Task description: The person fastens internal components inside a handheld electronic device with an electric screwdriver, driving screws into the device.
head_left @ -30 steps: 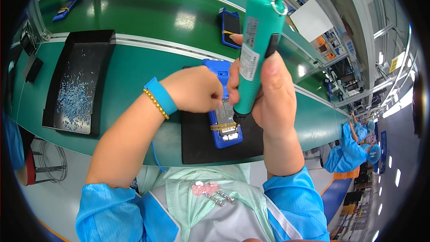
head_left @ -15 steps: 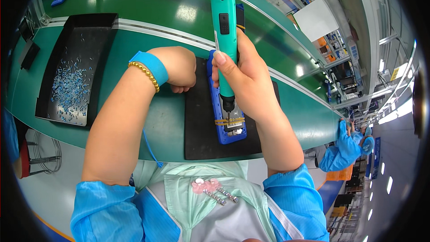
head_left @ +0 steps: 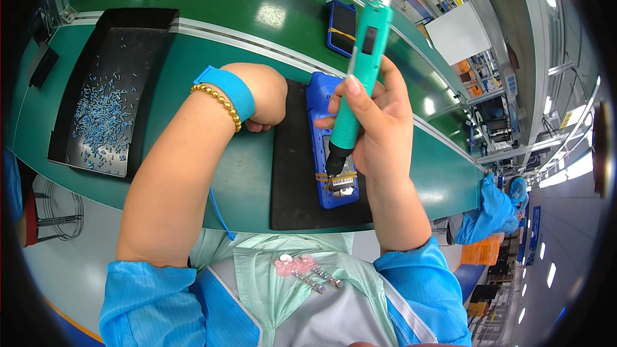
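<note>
We cannot see most of the fingers of our left grip (head_left: 267, 96), curled under left of centre, so whether it holds anything we cannot tell. Our right grip (head_left: 379, 112), right of centre, is wrapped round a green screwdriver (head_left: 367, 61), its tip indistinct, above the blue device (head_left: 321, 148), partly covered, on a black mat (head_left: 292, 177) at centre.

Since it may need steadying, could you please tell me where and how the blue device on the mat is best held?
I would probably pinch the blue device across its long edges at the solid far end, from the left: the right hand and screwdriver crowd its right side, while rubber bands cross its near part.
</note>
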Demonstrator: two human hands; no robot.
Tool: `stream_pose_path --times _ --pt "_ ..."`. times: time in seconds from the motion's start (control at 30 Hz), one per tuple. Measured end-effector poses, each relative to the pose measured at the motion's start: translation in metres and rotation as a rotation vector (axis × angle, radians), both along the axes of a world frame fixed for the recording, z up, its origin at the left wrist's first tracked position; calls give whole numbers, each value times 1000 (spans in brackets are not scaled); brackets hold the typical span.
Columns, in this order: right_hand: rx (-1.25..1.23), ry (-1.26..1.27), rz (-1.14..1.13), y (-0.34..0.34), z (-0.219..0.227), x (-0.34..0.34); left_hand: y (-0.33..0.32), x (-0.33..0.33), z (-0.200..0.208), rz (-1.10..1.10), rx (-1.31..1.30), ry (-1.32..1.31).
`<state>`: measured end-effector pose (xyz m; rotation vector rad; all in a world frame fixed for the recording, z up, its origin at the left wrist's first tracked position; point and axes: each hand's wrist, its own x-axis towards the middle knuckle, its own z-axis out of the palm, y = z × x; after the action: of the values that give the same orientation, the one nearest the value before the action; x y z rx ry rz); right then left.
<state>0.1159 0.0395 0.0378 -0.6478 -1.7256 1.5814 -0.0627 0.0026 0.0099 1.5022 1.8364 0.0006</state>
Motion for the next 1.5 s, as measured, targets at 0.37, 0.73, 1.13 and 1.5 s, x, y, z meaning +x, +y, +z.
stream_pose_path --times 0.37,0.73,1.13,1.5 --pt "31 168 -258 19 -15 20 4 6 -5 -29 20 66" --pt "18 130 -301 31 -19 29 4 5 -11 2 43 36" --pt "-2 130 -301 36 -23 28 6 6 -11 -35 25 96" --pt "-32 147 -316 41 -13 31 5 7 -8 -52 33 127"
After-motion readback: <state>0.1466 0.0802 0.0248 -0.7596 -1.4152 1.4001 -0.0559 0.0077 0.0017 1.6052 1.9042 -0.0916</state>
